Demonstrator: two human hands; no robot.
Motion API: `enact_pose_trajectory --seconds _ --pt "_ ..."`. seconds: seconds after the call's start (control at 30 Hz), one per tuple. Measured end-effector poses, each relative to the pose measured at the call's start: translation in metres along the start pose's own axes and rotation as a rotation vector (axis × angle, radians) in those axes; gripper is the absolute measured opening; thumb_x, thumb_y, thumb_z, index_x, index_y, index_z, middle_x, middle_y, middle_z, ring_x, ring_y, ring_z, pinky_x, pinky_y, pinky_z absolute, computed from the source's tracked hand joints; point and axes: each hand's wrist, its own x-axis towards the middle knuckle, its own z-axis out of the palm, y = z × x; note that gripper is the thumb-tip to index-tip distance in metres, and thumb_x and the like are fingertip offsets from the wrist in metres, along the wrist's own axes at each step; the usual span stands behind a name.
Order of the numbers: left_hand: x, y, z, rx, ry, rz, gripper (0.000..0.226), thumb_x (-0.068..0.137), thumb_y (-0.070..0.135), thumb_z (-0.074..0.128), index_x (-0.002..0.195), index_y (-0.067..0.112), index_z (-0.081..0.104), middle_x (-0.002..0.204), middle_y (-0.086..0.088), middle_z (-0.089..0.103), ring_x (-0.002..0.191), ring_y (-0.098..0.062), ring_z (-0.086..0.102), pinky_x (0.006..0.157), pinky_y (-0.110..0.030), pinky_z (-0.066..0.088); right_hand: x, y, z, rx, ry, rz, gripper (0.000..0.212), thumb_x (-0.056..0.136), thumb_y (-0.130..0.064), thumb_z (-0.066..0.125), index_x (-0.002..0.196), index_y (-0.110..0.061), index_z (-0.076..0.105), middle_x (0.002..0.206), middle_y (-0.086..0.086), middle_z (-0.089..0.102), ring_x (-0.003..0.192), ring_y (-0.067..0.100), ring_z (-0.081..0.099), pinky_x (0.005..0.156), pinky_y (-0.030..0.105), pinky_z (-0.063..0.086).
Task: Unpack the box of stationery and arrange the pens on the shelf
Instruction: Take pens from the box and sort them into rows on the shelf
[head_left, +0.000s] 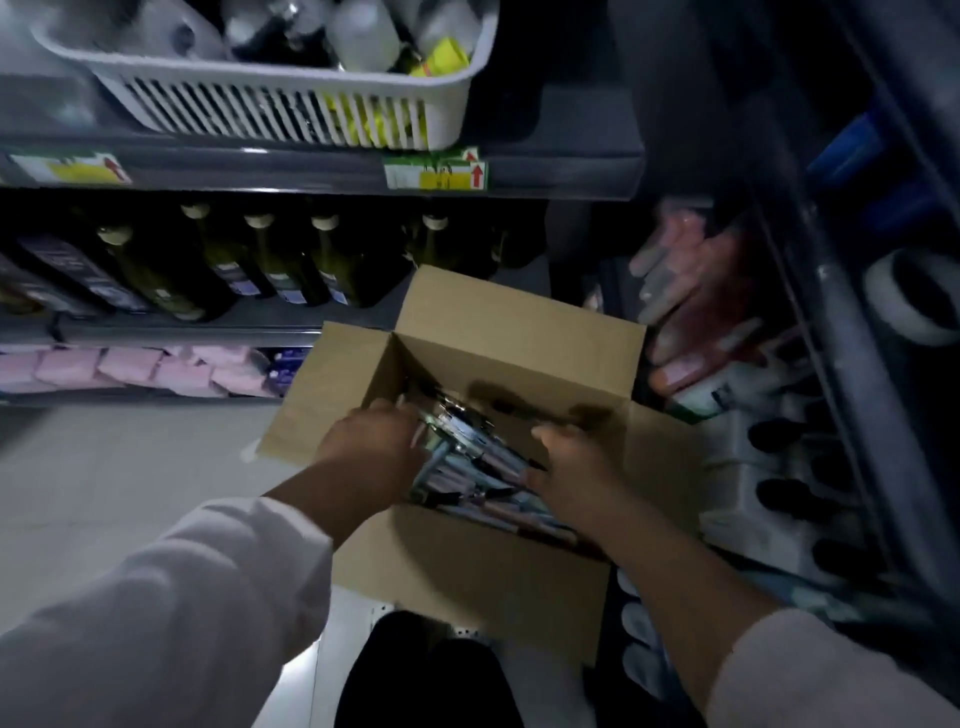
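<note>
Down inside the cardboard box (519, 332), left hand (374, 447) and right hand (569, 470) both grip pens (467, 460).

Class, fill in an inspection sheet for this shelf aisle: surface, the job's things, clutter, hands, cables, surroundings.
Surface: pale floor, dimly lit.
Job's things: open cardboard box holding packed pens.
Clutter: nothing seen.
Hands: left hand and right hand both inside the box, on the pens; grip unclear.
Cables: nothing seen.
Surroundings: dark bottles on a grey shelf; white basket above; pink packs below.
</note>
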Motion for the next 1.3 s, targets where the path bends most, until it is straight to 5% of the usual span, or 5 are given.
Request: enact_pose_trajectory --seconds 0.4,0.73,0.9,1.1,1.3 --pt "0.127 -0.023 0.118 -0.106 -0.199 -0.066 0.062 0.085 0.048 0.059 0.131 0.012 0.040 0.134 -0.018 0.044 0.117 -0.036 0.051 0.093 -0.039 0.043 0.132 0.025 0.102 0.055 -0.029 0.033 0.059 0.087 -0.038 0.063 0.139 -0.021 0.042 0.141 0.007 0.044 0.127 0.026 0.042 0.105 0.034 0.038" --pt "0.157 -0.032 0.144 -0.095 -0.174 0.021 0.054 0.073 0.026 0.074 0.117 0.008 0.050 0.121 -0.014 0.057 0.110 -0.030 0.056 0.088 -0.031 0.045 0.165 0.027 0.126 -0.037 -0.072 0.089 0.082 0.069 -0.046 0.077 0.136 -0.017 0.041 0.140 0.010 0.039 0.129 0.029 0.036 0.103 0.034 0.036" --pt "0.162 -0.029 0.146 -0.161 -0.222 -0.030 0.040 0.076 0.019 0.070 0.113 0.008 0.056 0.116 -0.013 0.060 0.106 -0.027 0.058 0.078 -0.026 0.044 0.173 0.025 0.123 0.103 -0.169 0.154 0.072 0.063 -0.039 0.084 0.125 -0.018 0.055 0.131 0.007 0.052 0.115 0.024 0.052 0.092 0.031 0.047" --pt "0.163 -0.030 0.139 -0.359 -0.309 -0.045 0.037 0.075 0.017 0.072 0.108 0.008 0.059 0.109 -0.007 0.061 0.099 -0.021 0.058 0.077 -0.025 0.047 0.168 0.027 0.122 0.403 -0.272 0.166 0.071 0.075 -0.023 0.079 0.136 -0.020 0.044 0.127 0.003 0.055 0.099 0.015 0.053 0.085 0.024 0.044" --pt "0.157 -0.026 0.121 -0.583 -0.283 -0.114 0.029 0.076 0.016 0.071 0.100 0.013 0.054 0.091 -0.002 0.052 0.078 -0.013 0.048 0.056 -0.020 0.035 0.165 0.033 0.109 0.503 -0.220 0.161 0.022 0.081 -0.014 0.072 0.099 -0.014 0.058 0.088 0.007 0.061 0.069 0.017 0.056 0.065 0.027 0.046"
